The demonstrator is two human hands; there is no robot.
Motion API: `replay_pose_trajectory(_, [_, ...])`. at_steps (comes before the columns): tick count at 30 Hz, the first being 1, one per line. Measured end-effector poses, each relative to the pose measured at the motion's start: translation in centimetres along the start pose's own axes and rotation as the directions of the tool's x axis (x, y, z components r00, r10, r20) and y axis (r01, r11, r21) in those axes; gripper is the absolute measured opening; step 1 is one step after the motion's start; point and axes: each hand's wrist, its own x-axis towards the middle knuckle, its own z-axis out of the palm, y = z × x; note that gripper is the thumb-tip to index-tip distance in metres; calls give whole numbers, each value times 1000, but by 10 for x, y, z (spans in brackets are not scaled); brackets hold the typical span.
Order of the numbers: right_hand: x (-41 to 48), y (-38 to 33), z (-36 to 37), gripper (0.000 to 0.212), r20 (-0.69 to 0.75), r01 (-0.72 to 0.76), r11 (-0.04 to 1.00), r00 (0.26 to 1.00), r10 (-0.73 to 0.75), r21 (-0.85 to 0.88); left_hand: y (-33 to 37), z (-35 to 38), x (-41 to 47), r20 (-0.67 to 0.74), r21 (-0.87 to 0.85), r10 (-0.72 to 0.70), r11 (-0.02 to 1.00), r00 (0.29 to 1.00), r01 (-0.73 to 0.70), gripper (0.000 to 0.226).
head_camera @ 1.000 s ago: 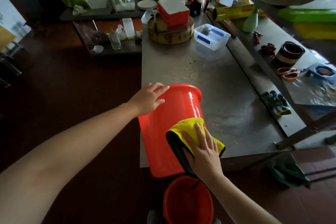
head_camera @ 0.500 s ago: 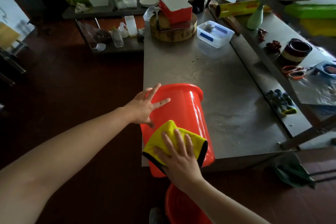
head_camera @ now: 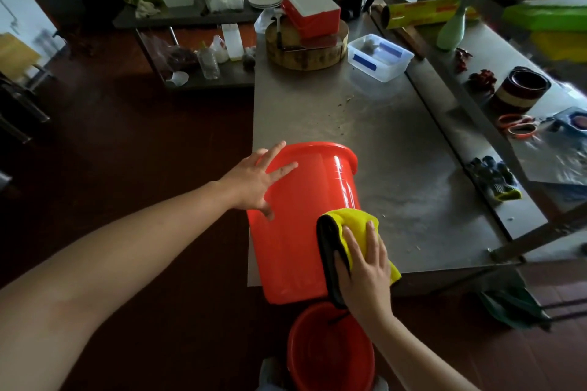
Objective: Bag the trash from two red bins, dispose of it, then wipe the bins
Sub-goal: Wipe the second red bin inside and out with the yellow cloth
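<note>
**Red bin** [head_camera: 301, 216] — tipped over on the steel table [head_camera: 349, 117], rim toward 12 o'clock, base jutting past the table's near edge at 6 o'clock.

**Left hand** [head_camera: 257, 181]: fingers straight and spread wide, flat on the wall at the bin's 10 o'clock. It holds nothing.

**Right hand** [head_camera: 365, 267]: fingers straight, pressing a yellow cloth [head_camera: 352, 219] against the wall at the bin's 4 o'clock.

**Second red bin** [head_camera: 327, 355]: upright on the floor, at 6 o'clock of the first.

**Step, as judged:** wiping the outer wall.

**Method advised:**
- Use overlapping strokes from rim to base under flat, even pressure.
- Brace with the left palm against each push — the overhanging base could roll or slip off the edge.
- Turn the bin to reach the side lying on the table.
- Refold the cloth to a clean face.
</note>
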Motion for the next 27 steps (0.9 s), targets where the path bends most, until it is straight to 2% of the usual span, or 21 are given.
replay_pose_trajectory(2, [-4,-2,4,54,29,157,984,987,-155,-79,-3,2,-2,-5,-36,-11,999,1000,11,146])
replay_pose_trajectory(4, [-2,-6,7,57,81,336,929,942,-327,-158,-11,3,-5,-8,-85,-3,996,1000,2,150])
replay_pose_trajectory(7, [14,-19,6,60,168,438,867,898,-407,-240,-28,1,-11,17,-238,-2,971,1000,6,140])
replay_pose_trajectory(11, [46,-43,4,57,250,454,843,885,-392,-288,-45,-3,-18,40,-354,-43,934,998,55,98])
replay_pose_trajectory(14, [77,-64,8,56,258,434,843,895,-364,-316,-50,-3,-20,33,-417,-54,907,998,62,82])
replay_pose_trajectory(17, [113,-86,15,56,247,390,858,915,-320,-335,-53,0,-21,18,-468,-46,883,999,49,79])
replay_pose_trajectory(21, [146,-105,28,54,219,343,866,935,-278,-363,-52,3,-21,8,-465,-45,884,999,43,97])
replay_pose_trajectory(23, [149,-107,31,54,205,326,869,942,-266,-372,-50,3,-21,-9,-457,-43,889,999,34,104])
replay_pose_trajectory(27, [128,-99,29,56,210,352,860,933,-292,-370,-47,9,-18,-59,-424,-33,906,998,5,100])
